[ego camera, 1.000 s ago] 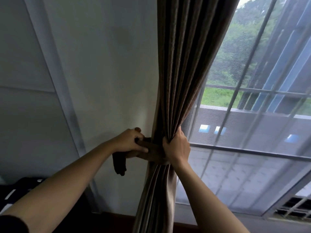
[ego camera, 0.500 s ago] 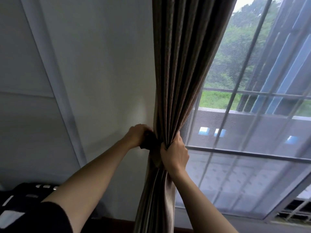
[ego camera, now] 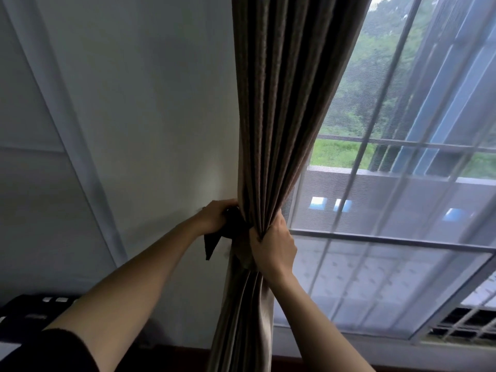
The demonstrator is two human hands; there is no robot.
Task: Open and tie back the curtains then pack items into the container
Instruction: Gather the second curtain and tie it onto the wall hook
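Your right hand [ego camera: 273, 245] is clenched around the gathered brown curtain [ego camera: 281, 116], bunching its pleats into a narrow waist. The curtain hangs at the left edge of the window [ego camera: 402, 237], just beside the pale wall [ego camera: 147, 103]. Your left hand [ego camera: 216, 216] reaches to the curtain's wall side, fingers curled round a dark tie-back strip [ego camera: 212, 244]. One pointed end of the strip dangles below your wrist, against the wall.

The wall is plain, with a pale moulding strip [ego camera: 67, 124] running slantwise down it. Through the window's grey frame and mesh you see a balcony parapet [ego camera: 389, 189], with grass and trees beyond. A slatted grille [ego camera: 461, 326] sits at the lower right. At the lower left lies a dark object with white patches [ego camera: 26, 310], above your dark sleeve [ego camera: 48, 350].
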